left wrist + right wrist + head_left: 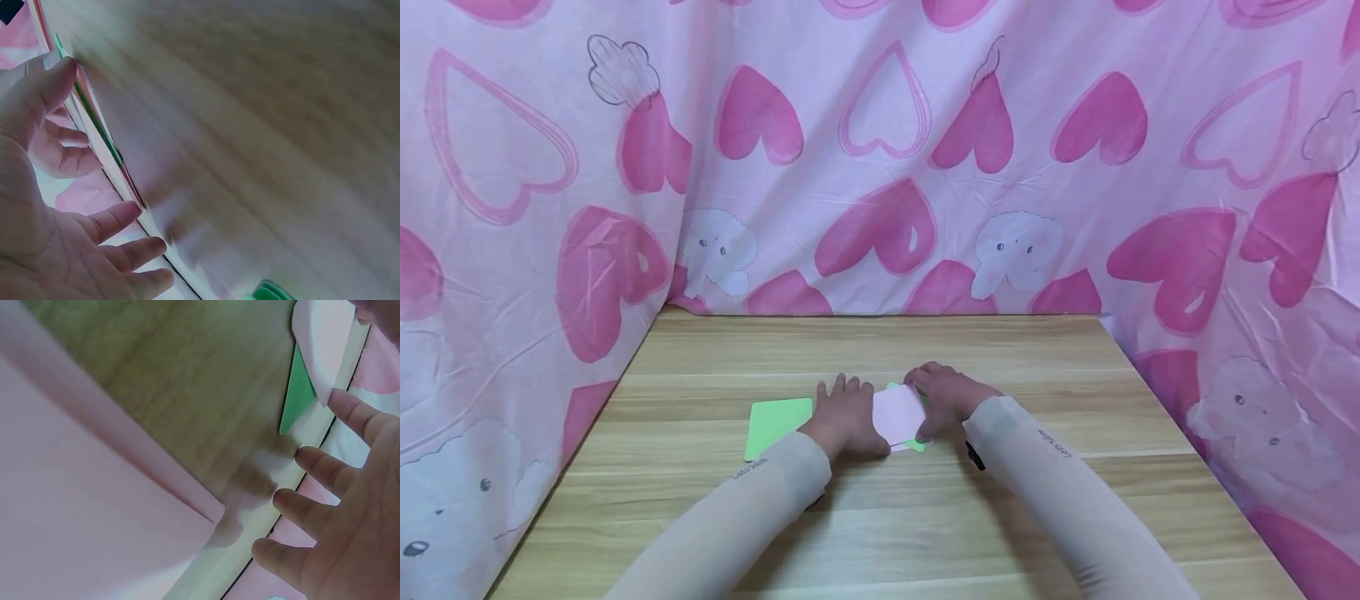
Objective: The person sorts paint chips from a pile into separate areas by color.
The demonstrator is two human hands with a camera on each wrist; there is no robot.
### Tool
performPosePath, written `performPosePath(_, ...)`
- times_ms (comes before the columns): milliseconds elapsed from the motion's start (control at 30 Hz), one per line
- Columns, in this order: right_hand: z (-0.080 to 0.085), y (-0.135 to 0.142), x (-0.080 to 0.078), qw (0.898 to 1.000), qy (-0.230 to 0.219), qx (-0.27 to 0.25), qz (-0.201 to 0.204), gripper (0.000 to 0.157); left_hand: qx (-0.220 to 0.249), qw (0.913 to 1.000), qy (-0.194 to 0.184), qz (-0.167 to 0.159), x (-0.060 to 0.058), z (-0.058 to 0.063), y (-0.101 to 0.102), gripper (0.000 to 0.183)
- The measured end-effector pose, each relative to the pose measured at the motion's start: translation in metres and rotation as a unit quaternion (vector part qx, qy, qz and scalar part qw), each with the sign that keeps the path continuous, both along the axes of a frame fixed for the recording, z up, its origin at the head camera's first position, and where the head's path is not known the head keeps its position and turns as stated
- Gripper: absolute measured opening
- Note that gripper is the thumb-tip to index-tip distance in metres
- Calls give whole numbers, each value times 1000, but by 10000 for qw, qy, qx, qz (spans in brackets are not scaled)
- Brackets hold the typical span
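Note:
In the head view, a pale pink card (898,412) lies between my two hands, overlapping a green card (916,446) whose corners peek out around it. My left hand (848,417) grips the pink card's left side, thumb at the near corner and index finger at the far one. From the right, my right hand (951,396) holds the opposite side between thumb and index finger. The left wrist view shows the stacked cards (103,128) edge-on, with the thumb against them. Large pink cards (94,481) fill the right wrist view's left side.
A light green card (778,427) lies on the wooden table (880,533), left of my left hand. Pink heart-patterned cloth (880,167) hangs behind the table and along both sides.

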State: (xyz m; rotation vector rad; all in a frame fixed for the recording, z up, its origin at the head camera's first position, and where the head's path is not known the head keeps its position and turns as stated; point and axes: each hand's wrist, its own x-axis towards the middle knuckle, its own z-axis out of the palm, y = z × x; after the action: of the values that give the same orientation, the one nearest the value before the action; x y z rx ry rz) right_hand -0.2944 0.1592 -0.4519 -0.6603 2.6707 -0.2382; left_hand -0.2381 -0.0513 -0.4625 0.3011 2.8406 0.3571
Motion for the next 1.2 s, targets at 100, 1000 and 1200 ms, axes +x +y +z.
performPosePath(100,-1,2,0,9999,-100,-61,-63,95,115,9999,-31,-28,-2,2,0,106)
performPosePath(1000,12,81,21,9974,26,-674,-235,98,740,9941,110,-781,-5,15,47,90)
performPosePath(1200,15,103,27,9969,44,-701,-356,99,773,9925,130,-934,-7,13,68,93)
